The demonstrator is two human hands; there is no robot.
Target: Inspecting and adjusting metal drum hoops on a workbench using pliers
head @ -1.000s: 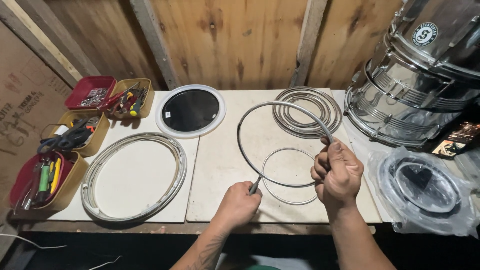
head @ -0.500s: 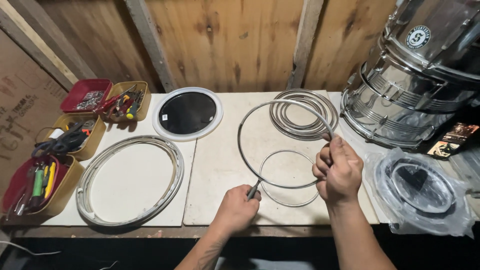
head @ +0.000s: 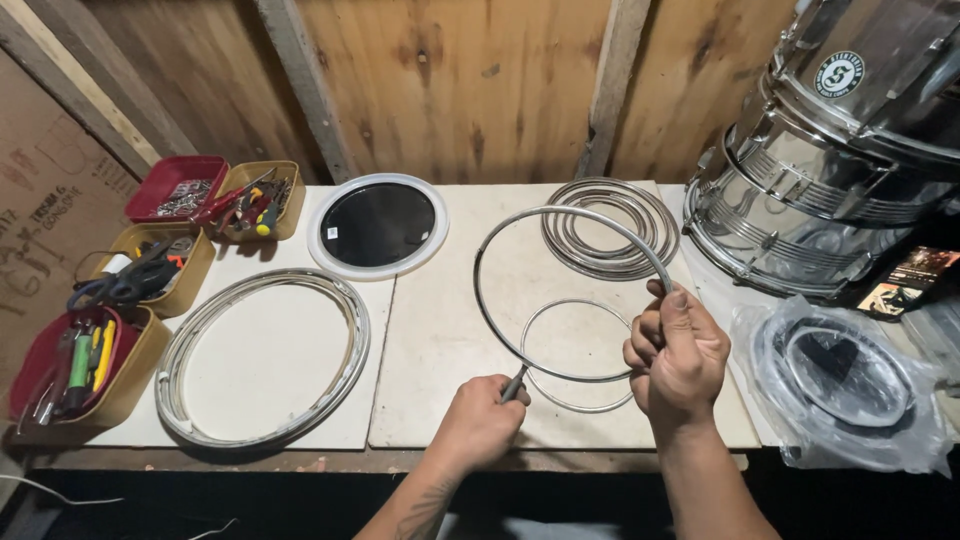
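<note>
Hoop: we see a thin metal hoop (head: 480,290) held up over the worktop (head: 440,340), tilted, with its far arc above the coil of rings and its near arc between the two hands.
Left hand: our left hand (head: 478,418) is closed around a small grey tool (head: 513,382); its tip touches the near arc of the hoop.
Right hand: our right hand (head: 678,355) is closed on the right side of the hoop, the fingers wrapped around the wire.
Handling: we judge the hoop to be light and stiff but a little springy, smooth and perhaps slippery; it looks easy to bend out of round. We think it is best to hold it on the wire itself, at two places well apart.
Under the hoop: a smaller thin ring (head: 575,355) lies flat on the worktop, partly behind the right hand.
Behind: a coil of several rings (head: 610,228) lies near the wooden wall.
Left: a round black drumhead (head: 378,224) with a white rim, and nearer to us a big metal rim (head: 262,355) lying flat.
Far left: trays (head: 150,262) with pliers, screwdrivers and small parts.
Right: shiny metal drums (head: 830,150) are stacked, and a plastic bag (head: 850,385) with a round part lies beside them.
</note>
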